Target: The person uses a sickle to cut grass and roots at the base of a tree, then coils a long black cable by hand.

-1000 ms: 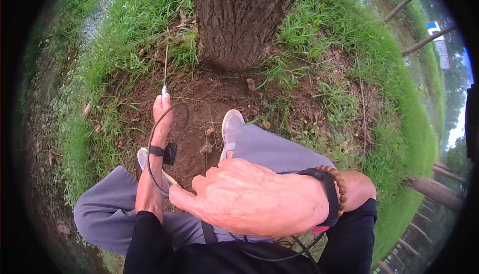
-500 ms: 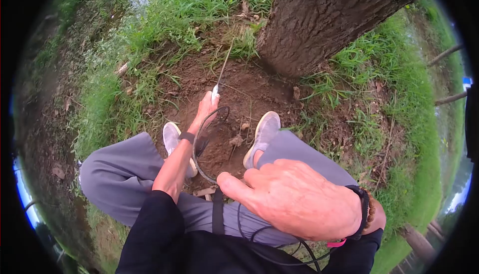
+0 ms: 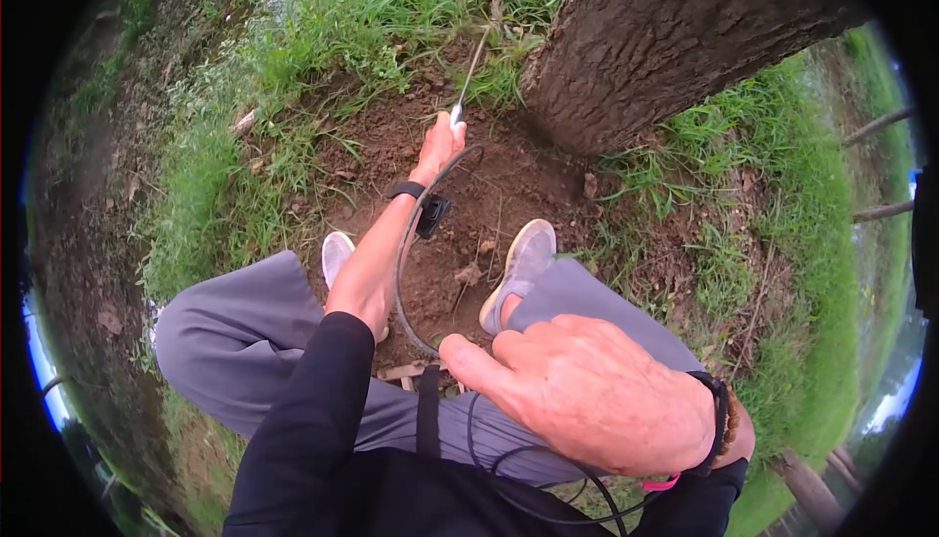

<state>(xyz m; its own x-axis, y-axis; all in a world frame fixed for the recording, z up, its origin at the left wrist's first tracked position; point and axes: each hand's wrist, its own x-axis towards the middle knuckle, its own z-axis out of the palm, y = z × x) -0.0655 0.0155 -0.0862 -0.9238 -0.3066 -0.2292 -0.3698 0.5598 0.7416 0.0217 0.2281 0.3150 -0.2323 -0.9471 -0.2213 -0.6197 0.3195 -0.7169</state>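
Observation:
My left hand [image 3: 440, 151] reaches out over bare soil, closed round the pale handle of a thin straight rod [image 3: 473, 69]. The rod's far end meets the grass edge left of the tree trunk. A dark cable [image 3: 399, 273] loops from near my left hand back to my right thumb. In the foreground, my right hand [image 3: 587, 395] is closed with its thumb against the cable; its curled fingertips are hidden below. More black cable [image 3: 533, 508] hangs under that hand across my lap. A dark device sits on my left wrist.
The thick tree trunk [image 3: 655, 38] leans up to the right, close beyond my feet. My shoes [image 3: 520, 258] rest on the brown soil [image 3: 430, 253], with a small clod between them. Grass [image 3: 753, 156] surrounds the patch. Wooden poles [image 3: 885, 212] stand at the right edge.
My left hand has moved forward and slightly right with the rod, stretching the cable loop farther out. The right hand stays nearly in place. The view has shifted slightly.

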